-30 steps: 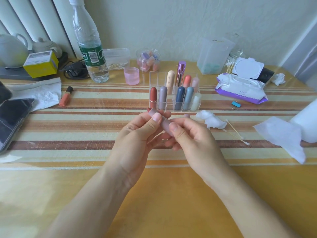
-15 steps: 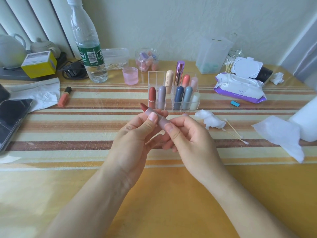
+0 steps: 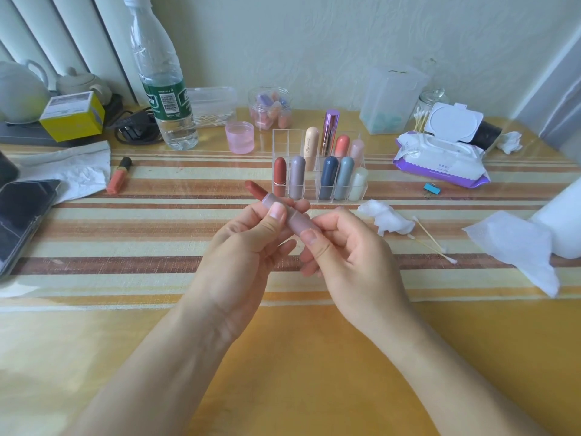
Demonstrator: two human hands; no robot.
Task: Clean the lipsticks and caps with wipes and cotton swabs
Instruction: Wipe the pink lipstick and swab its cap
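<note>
Bullet (image 3: 253, 188) has risen from lipstick (image 3: 295, 219), beyond left grip (image 3: 243, 247).

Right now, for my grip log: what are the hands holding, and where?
One mauve lipstick: the left hand pinches its upper tube, the right hand grips its base.

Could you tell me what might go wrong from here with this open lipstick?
1. The red bullet stands exposed from the mauve lipstick pinched by the left hand and right hand; a bump could smear or snap it.
2. Its tip looks close to the clear organizer and might mark it.
3. Reaching right for the cotton swabs leaves a one-handed hold that may slip.
</note>
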